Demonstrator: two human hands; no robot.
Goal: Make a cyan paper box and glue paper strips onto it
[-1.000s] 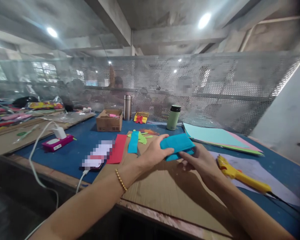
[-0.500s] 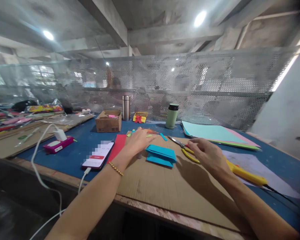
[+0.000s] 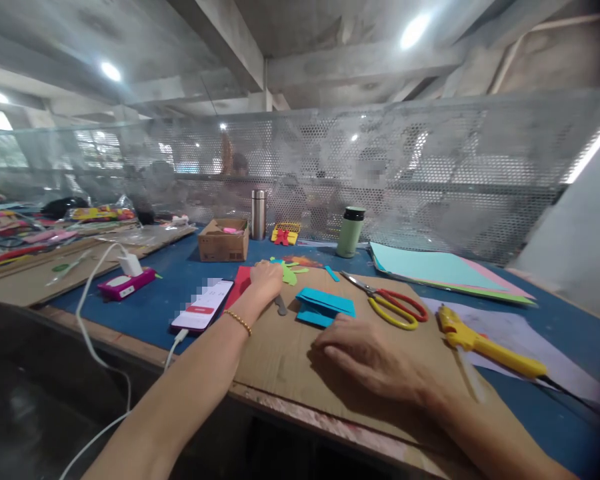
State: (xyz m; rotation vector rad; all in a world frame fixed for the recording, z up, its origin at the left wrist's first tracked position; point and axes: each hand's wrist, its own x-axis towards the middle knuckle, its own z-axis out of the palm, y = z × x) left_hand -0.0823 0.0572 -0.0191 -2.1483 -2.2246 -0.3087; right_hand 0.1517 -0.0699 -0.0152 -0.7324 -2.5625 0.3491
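My left hand [image 3: 267, 280] reaches over the red paper [image 3: 238, 287], beside green paper scraps [image 3: 290, 272]. Its fingers are bent closed and the tips are hidden, so what they grip does not show. A flat grey metal piece [image 3: 281, 306] lies just right of that hand. My right hand [image 3: 363, 353] rests low on the cardboard sheet [image 3: 290, 373] with fingers loosely bent and no object visible in them. Just beyond its fingertips sits a folded blue paper piece [image 3: 326, 305]. Scissors [image 3: 391, 305] with red and yellow handles lie partly spread behind my right hand.
A yellow glue gun [image 3: 495, 350] with a cord lies on pale purple paper at right. Coloured sheets [image 3: 445, 270], a green tumbler [image 3: 351, 233], a steel flask [image 3: 259, 215] and a small carton [image 3: 224, 241] stand farther back. A charging phone [image 3: 203, 307] lies left.
My right hand has left the scissors and moved left and nearer, beside the folded blue paper. My left hand has drawn back left, uncovering green scraps and the grey metal piece.
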